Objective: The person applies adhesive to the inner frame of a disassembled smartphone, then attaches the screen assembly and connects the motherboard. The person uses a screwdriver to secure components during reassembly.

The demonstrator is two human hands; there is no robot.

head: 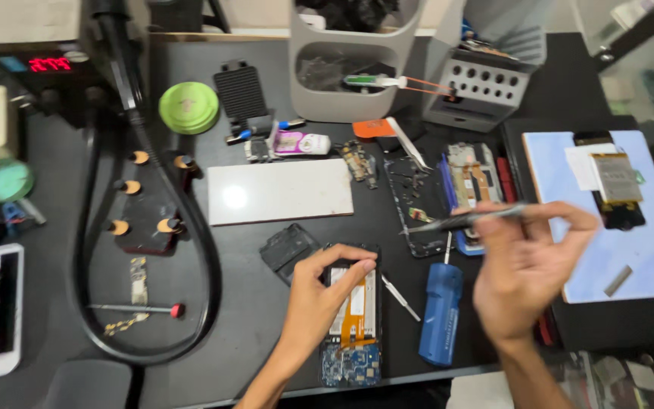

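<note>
Near edge, centre: opened phone (353,322) lies flat on black mat (266,303), back cover off, circuit board and orange flex cable showing. Left hand (319,291) rests on its left side, fingers curled over the far end w/ tips touching, pinning it down, not lifting. Just right of phone: thin metal pry tool (401,297), then blue screwdriver handle (440,314), both on mat. Right hand (527,269) hovers above mat, right of centre, thumb and fingers pinched shut on grey pen-like tool (471,220) pointing left, blurred. Right: light-blue pad (645,250) w/ another phone part. Mid: white tile (280,191), 2nd stripped phone frame (414,204). Left: black hose loop (206,250). Far: green round tin (188,107), grey organiser bin (353,98).
</note>
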